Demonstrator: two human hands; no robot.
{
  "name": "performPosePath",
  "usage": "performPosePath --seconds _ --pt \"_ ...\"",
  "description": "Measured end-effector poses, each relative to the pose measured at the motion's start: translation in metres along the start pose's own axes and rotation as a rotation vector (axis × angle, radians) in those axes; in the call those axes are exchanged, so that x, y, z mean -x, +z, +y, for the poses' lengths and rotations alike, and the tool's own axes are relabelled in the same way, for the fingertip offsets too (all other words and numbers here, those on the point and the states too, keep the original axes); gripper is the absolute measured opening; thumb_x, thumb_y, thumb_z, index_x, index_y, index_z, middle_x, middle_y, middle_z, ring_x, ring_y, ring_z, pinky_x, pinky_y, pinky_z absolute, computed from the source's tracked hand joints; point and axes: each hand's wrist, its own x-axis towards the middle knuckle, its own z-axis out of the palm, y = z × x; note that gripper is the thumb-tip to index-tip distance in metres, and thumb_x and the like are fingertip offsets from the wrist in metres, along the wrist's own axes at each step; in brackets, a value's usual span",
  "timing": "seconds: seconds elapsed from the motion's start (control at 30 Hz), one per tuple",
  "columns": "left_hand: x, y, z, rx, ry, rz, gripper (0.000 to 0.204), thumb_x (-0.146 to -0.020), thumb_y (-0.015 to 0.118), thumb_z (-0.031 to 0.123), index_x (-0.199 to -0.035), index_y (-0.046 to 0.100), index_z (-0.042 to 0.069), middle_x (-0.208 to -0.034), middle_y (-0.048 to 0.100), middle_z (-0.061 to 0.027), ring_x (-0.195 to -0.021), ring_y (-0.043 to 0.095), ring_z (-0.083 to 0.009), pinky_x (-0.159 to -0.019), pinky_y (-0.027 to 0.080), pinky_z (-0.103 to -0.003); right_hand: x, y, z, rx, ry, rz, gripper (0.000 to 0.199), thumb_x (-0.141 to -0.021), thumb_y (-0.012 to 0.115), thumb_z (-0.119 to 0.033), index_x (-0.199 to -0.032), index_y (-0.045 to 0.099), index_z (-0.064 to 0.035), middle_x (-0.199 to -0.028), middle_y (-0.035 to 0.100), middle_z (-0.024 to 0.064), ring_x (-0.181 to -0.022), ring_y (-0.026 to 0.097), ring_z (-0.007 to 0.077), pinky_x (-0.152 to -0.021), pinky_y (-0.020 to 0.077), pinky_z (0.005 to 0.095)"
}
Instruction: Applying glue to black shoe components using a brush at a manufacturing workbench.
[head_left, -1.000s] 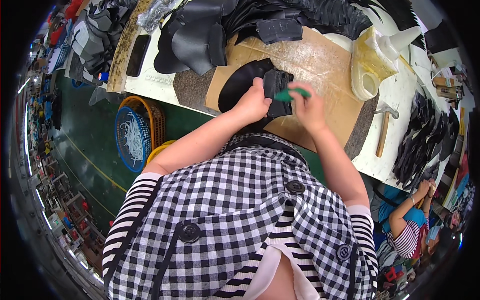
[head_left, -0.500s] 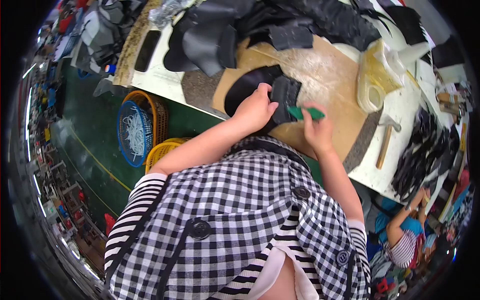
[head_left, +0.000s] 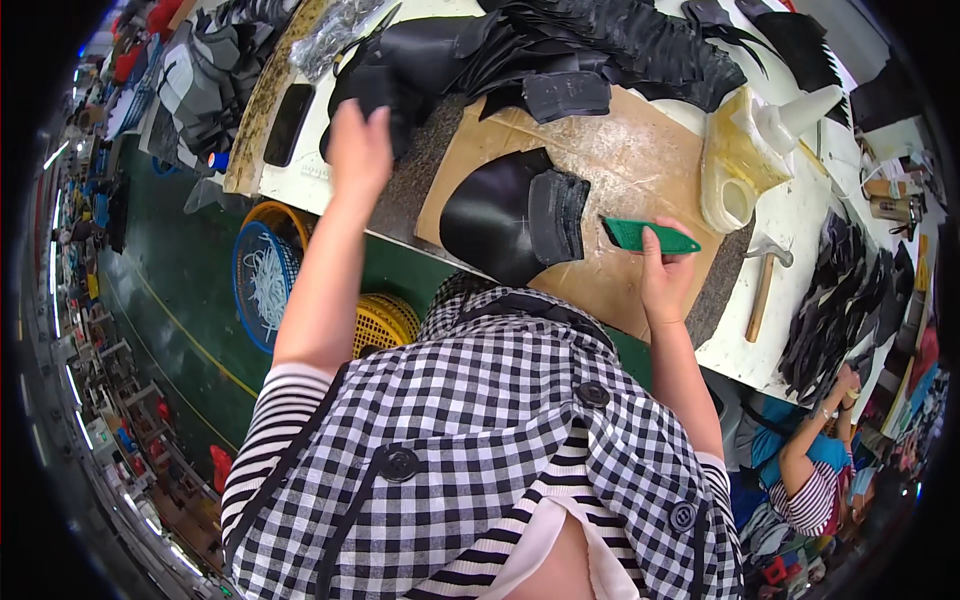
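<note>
My left hand (head_left: 362, 152) reaches over the black leather pieces (head_left: 430, 45) at the back left of the table. It is blurred, its fingers at a dark piece, and I cannot tell whether they grip it. My right hand (head_left: 664, 275) is closed around a flat green tool (head_left: 655, 236) with pointed ends and a dark tip at its left. Left of that tool, a rounded black leather piece (head_left: 490, 215) lies on the brown board. Along its right side runs a dull grey-black strip (head_left: 556, 217), its edge looking layered.
Behind the brown board (head_left: 640, 150) sits a small black piece (head_left: 567, 96). A glue-stained yellowish container (head_left: 735, 150) and a hammer (head_left: 763, 290) stand and lie to the right, near black strips (head_left: 835, 310). At left are a phone (head_left: 289, 125) and baskets (head_left: 262, 280). A co-worker (head_left: 815, 470) is at lower right.
My left hand has left the rounded leather piece and moved up and left to the other black pieces. My right hand has drawn the green tool rightward, off the strip.
</note>
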Motion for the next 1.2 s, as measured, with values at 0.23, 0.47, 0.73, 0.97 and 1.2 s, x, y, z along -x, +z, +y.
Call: performPosePath --seconds 0.23,0.47,0.73,0.97,1.2 --pt "0.089 -0.008 0.083 0.328 -0.035 -0.655 0.028 -0.088 0.055 0.022 -0.096 0.046 -0.004 -0.089 0.057 -0.0283 -0.085 0.057 -0.0438 -0.075 0.045 -0.047 0.001 0.003 0.007 -0.166 0.046 0.05 0.023 -0.089 0.062 -0.006 -0.109 0.052 -0.0017 -0.094 0.059 0.0076 -0.082 0.061 0.0142 -0.069 0.0557 0.0288" --pt "0.124 0.083 0.081 0.561 -0.179 -0.813 0.036 -0.087 0.058 0.017 -0.109 0.045 -0.008 -0.103 0.058 -0.0293 -0.1 0.057 -0.0418 -0.087 0.045 -0.041 0.004 0.02 -0.003 -0.122 -0.017 0.036 0.026 -0.087 0.063 -0.005 -0.11 0.051 -0.001 -0.095 0.059 0.0097 -0.083 0.062 0.0157 -0.07 0.0574 0.0297" --pt "0.121 0.063 0.087 0.484 -0.125 -0.849 0.04 -0.085 0.061 0.017 -0.11 0.043 -0.009 -0.106 0.056 -0.0305 -0.104 0.055 -0.0421 -0.089 0.044 -0.042 0.002 0.035 -0.002 -0.128 -0.047 0.062 0.022 -0.085 0.064 -0.002 -0.102 0.05 -0.0012 -0.098 0.057 0.0106 -0.083 0.062 0.0188 -0.069 0.0577 0.0305" --pt "0.12 0.066 0.091 0.374 -0.126 -0.853 0.036 -0.086 0.057 0.012 -0.106 0.039 -0.012 -0.094 0.058 -0.0322 -0.091 0.06 -0.0433 -0.081 0.049 -0.043 0.0 0.076 -0.001 0.224 -0.269 -0.057 0.015 -0.084 0.064 -0.003 -0.095 0.053 -0.0027 -0.09 0.059 0.0118 -0.083 0.06 0.0222 -0.073 0.049 0.0317" --pt "0.12 0.053 0.092 0.503 -0.298 -1.045 0.026 -0.09 0.05 0.006 -0.1 0.03 -0.008 -0.07 0.06 -0.0227 -0.05 0.063 -0.0284 -0.045 0.052 -0.036 0.0 0.071 -0.011 0.347 -0.404 -0.174 0.014 -0.082 0.06 0.0 -0.094 0.053 -0.0027 -0.088 0.057 0.0173 -0.083 0.059 0.0358 -0.074 0.0482 0.0372"
